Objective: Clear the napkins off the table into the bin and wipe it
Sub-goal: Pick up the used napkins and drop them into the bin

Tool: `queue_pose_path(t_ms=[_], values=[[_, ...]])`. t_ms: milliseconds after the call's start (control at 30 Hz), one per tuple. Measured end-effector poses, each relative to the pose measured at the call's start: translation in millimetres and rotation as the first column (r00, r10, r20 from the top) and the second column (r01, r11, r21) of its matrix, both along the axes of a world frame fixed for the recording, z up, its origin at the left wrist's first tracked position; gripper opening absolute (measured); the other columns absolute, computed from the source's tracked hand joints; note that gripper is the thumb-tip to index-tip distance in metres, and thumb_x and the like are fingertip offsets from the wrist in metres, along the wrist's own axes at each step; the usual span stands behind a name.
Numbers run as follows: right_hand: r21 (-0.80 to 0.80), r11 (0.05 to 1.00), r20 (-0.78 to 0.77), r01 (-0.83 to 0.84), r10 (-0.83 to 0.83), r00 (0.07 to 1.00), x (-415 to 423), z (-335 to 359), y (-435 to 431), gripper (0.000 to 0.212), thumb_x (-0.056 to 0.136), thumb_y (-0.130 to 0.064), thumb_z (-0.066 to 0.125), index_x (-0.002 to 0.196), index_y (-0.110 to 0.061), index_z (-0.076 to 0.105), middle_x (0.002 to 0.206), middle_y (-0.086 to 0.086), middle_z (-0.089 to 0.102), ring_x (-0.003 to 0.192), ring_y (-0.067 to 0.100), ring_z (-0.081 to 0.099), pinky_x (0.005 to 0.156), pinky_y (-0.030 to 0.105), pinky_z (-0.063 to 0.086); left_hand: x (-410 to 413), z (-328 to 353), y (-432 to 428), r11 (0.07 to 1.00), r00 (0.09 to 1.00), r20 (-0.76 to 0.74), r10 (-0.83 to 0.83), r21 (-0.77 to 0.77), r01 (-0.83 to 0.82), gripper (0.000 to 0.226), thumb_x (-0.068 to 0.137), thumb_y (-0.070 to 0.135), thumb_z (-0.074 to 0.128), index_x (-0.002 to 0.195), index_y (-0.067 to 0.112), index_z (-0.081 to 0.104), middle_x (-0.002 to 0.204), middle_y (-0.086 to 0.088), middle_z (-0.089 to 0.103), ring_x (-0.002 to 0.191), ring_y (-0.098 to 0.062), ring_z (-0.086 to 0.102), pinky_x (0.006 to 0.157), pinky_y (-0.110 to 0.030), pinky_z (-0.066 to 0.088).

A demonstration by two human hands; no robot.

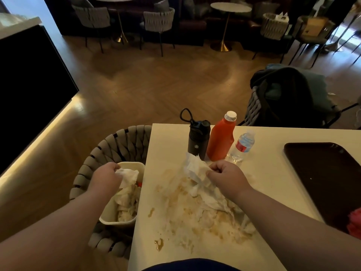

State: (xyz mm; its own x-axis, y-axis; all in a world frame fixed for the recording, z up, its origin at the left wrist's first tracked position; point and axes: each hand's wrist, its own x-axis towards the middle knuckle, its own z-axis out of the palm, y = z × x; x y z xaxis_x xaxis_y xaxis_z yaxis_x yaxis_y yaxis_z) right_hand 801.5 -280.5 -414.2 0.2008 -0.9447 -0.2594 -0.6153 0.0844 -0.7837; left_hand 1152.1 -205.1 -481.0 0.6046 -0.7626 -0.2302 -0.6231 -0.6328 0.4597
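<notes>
Herringbone wood floor (156, 85) fills the upper half of the head view, with a round table (230, 7) and woven seats against the far wall at twelve o'clock. Nearer, a pale table (269, 178) takes up the lower right, its top smeared with brown stains (159, 244) toward six and seven o'clock.

At nine o'clock of the pale table a cream bin (134, 165) sits on a woven chair (109, 149), just beside the table edge, and it holds crumpled paper. The left hand (106, 176) hovers over the bin's far end, fingers curled round a crumpled napkin (128, 176). The right hand (226, 176) is above the tabletop, pinching a second napkin (195, 167) that stands up from its thumb and fingers. Beneath that hand and toward five o'clock of it lies a pile of soiled napkins (216, 208), spread across the stains.

At twelve o'clock of the pile stand a black flask (198, 139), a red bottle (220, 141) and a small water bottle (243, 145), close together in a row. A dark tray (328, 178) lies at three o'clock, well apart from the pile, with something red (355, 222) at its near edge. At one o'clock, beyond the table's far edge, a dark jacket (283, 94) hangs over another seat.
</notes>
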Motion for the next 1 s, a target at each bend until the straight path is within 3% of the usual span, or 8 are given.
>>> queue_pose_path(t_ms=[167, 267, 400, 567, 633, 767, 867, 1000], values=[[-0.003, 1.000, 0.015, -0.016, 0.016, 1.000, 4.3, -2.8, 0.7, 0.011, 0.094, -0.022, 0.069, 0.085, -0.028, 0.072, 0.086, -0.006, 0.070, 0.080, 0.010, 0.064, 0.066, 0.025, 0.050, -8.9, -0.3, 5.8, 0.993, 0.997, -0.006, -0.073, 0.097, 0.074, 0.070, 0.089, 0.023, 0.079, 0.151, 0.029, 0.046, 0.135, -0.004, 0.060, 0.074, -0.009, 0.063, 0.048, -0.019, 0.051], [0.015, 0.999, -0.010, -0.039, 0.040, 0.999, 11.9, -4.8, -0.4, 0.007, 0.094, -0.026, 0.068, 0.094, -0.025, 0.075, 0.091, -0.005, 0.071, 0.085, 0.013, 0.065, 0.073, 0.029, 0.055, -23.1, 4.8, 5.8, 0.993, 0.993, -0.016, -0.117, 0.027, 0.118, 0.069, 0.088, 0.024, 0.079, 0.148, 0.032, 0.048, 0.136, -0.001, 0.059, 0.081, -0.011, 0.069, 0.055, -0.023, 0.058], [0.010, 0.997, 0.022, -0.079, 0.079, 0.997, 27.5, -4.3, 2.0, 0.006, 0.094, -0.025, 0.069, 0.091, -0.025, 0.074, 0.089, -0.003, 0.071, 0.083, 0.014, 0.065, 0.068, 0.026, 0.053, -58.5, 27.7, -2.3, 0.963, 0.952, -0.160, -0.262, -0.108, 0.247, 0.072, 0.085, 0.029, 0.082, 0.149, 0.034, 0.048, 0.139, 0.006, 0.058, 0.119, -0.014, 0.059, 0.090, -0.035, 0.059], [0.044, 0.982, 0.068, -0.184, 0.181, 0.981, 48.2, -2.1, 8.0, 0.005, 0.094, -0.025, 0.070, 0.091, -0.026, 0.074, 0.086, -0.002, 0.071, 0.083, 0.017, 0.068, 0.067, 0.026, 0.054, -98.4, 56.6, -6.3, 0.885, 0.847, -0.274, -0.455, -0.243, 0.396, 0.085, 0.079, 0.035, 0.087, 0.149, 0.046, 0.041, 0.131, 0.018, 0.053, 0.109, -0.002, 0.058, 0.084, -0.021, 0.054], [0.053, 0.974, 0.082, -0.221, 0.217, 0.973, 54.2, -1.6, 9.4, 0.006, 0.095, -0.024, 0.070, 0.091, -0.027, 0.074, 0.085, -0.003, 0.071, 0.081, 0.016, 0.068, 0.065, 0.023, 0.052, -104.9, 62.0, -6.3, 0.866, 0.829, -0.267, -0.491, -0.255, 0.431, 0.074, 0.081, 0.034, 0.087, 0.144, 0.045, 0.050, 0.125, 0.020, 0.056, 0.103, 0.001, 0.059, 0.083, -0.019, 0.055], [0.084, 0.973, 0.121, -0.216, 0.205, 0.971, 57.2, -3.6, 10.3, 0.010, 0.091, -0.022, 0.075, 0.100, -0.025, 0.076, 0.088, -0.002, 0.071, 0.082, 0.014, 0.068, 0.066, 0.020, 0.052, -105.1, 64.8, -7.2, 0.867, 0.860, -0.186, -0.476, -0.263, 0.423, 0.017, 0.093, 0.027, 0.073, 0.110, 0.031, 0.073, 0.096, 0.016, 0.069, 0.087, -0.002, 0.064, 0.081, -0.028, 0.059], [0.087, 0.980, 0.136, -0.178, 0.165, 0.977, 48.3, -6.0, 8.6, 0.025, 0.088, -0.022, 0.078, 0.113, -0.024, 0.073, 0.098, -0.002, 0.070, 0.091, 0.013, 0.067, 0.073, 0.021, 0.055, -90.9, 58.1, -9.9, 0.902, 0.900, -0.174, -0.401, -0.246, 0.354, 0.010, 0.096, 0.023, 0.069, 0.105, 0.027, 0.073, 0.093, 0.013, 0.069, 0.086, -0.005, 0.065, 0.080, -0.033, 0.061], [0.090, 0.992, 0.107, -0.092, 0.082, 0.991, 24.4, -6.7, 1.6, 0.024, 0.089, -0.021, 0.077, 0.112, -0.024, 0.073, 0.099, -0.003, 0.071, 0.091, 0.010, 0.067, 0.073, 0.019, 0.053, -59.3, 45.0, -8.2, 0.942, 0.964, -0.071, -0.258, -0.239, 0.234, 0.014, 0.098, 0.019, 0.066, 0.108, 0.028, 0.068, 0.095, 0.008, 0.066, 0.079, -0.012, 0.067, 0.068, -0.033, 0.062]])
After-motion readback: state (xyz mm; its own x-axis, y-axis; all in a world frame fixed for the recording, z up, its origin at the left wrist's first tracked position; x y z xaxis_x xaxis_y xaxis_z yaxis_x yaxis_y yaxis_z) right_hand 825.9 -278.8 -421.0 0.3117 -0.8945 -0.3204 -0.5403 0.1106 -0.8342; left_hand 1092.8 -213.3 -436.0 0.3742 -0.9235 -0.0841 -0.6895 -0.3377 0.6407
